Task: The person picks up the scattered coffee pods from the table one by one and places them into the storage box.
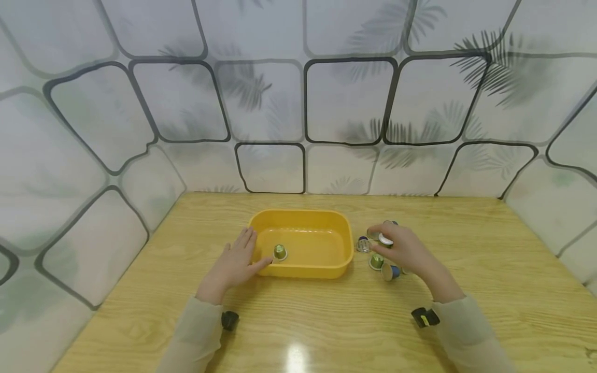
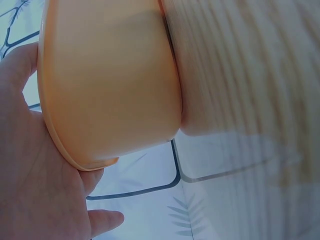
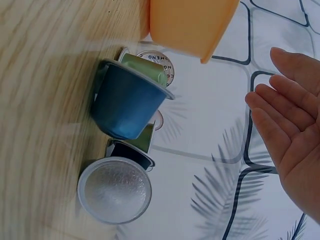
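My left hand [image 1: 235,261] rests flat, fingers straight, against the left wall of the yellow tub [image 1: 339,261], which holds one green coffee capsule [image 1: 280,252]. Right of the tub, my right hand [image 1: 404,252] hovers with fingers relaxed and empty over a cluster of capsules [image 1: 380,259] on the wooden table [image 1: 489,269].

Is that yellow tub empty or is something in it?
Not empty: the yellow tub holds one green capsule on its floor; the other capsules lie outside.
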A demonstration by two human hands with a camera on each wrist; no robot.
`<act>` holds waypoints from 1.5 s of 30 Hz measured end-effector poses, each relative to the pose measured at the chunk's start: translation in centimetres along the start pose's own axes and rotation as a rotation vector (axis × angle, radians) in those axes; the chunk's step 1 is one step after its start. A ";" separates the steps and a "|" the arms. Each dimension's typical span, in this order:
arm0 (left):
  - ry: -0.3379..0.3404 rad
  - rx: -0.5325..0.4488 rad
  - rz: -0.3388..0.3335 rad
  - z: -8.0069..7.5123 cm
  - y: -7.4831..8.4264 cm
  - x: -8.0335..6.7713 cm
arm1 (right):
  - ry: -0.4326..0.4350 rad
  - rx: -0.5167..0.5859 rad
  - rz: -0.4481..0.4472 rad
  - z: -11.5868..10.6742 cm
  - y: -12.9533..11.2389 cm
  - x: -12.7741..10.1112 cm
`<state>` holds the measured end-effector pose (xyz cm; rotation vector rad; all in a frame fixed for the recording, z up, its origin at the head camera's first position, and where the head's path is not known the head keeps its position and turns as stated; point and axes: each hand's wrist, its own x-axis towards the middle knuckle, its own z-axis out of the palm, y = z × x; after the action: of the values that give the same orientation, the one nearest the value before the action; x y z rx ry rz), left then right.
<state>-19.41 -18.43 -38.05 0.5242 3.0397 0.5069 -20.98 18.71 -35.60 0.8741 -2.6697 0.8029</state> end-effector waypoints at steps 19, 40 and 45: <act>-0.007 0.014 0.004 -0.1 0.0 -0.1 | -0.070 0.055 0.049 0.7 0.7 -0.2; -0.011 0.018 0.002 -0.1 0.0 -0.1 | -0.131 0.004 0.079 0.7 1.7 -1.1; -0.008 0.020 0.004 -0.1 0.0 -0.1 | -0.159 0.001 0.105 0.5 1.8 -1.4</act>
<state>-19.32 -18.48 -37.99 0.5322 3.0403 0.4735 -20.97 20.32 -37.36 0.8361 -2.8752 0.7881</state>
